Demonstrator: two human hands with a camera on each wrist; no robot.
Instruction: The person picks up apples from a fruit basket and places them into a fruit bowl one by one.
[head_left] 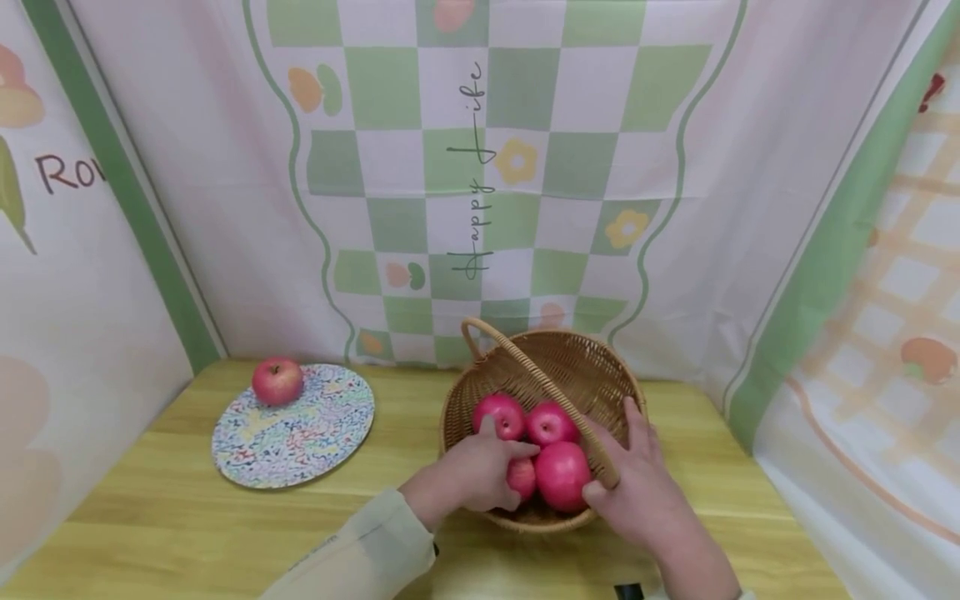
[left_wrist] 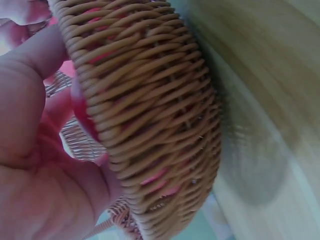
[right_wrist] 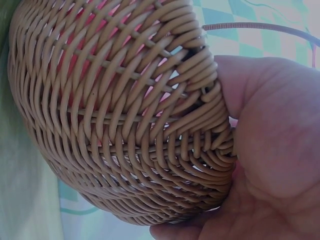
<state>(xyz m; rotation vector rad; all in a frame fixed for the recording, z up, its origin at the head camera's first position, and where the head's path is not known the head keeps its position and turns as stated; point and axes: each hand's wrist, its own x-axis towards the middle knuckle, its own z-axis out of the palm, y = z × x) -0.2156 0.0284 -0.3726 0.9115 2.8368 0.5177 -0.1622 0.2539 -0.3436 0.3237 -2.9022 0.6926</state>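
Observation:
A brown wicker basket with an arched handle stands on the table and holds several red apples. Reaching over its front left rim, my left hand has thumb and fingers around the front left apple, which the hand partly covers. In the left wrist view, that hand bends over the woven rim, red fruit against its fingers. My right hand grips the basket's right rim by the handle's base. The right wrist view shows its palm against the rim.
To the left, a round plate with a speckled multicolour pattern carries one red apple near its back edge. A checked green and white cloth hangs behind the wooden table, and more printed cloth hangs at both sides.

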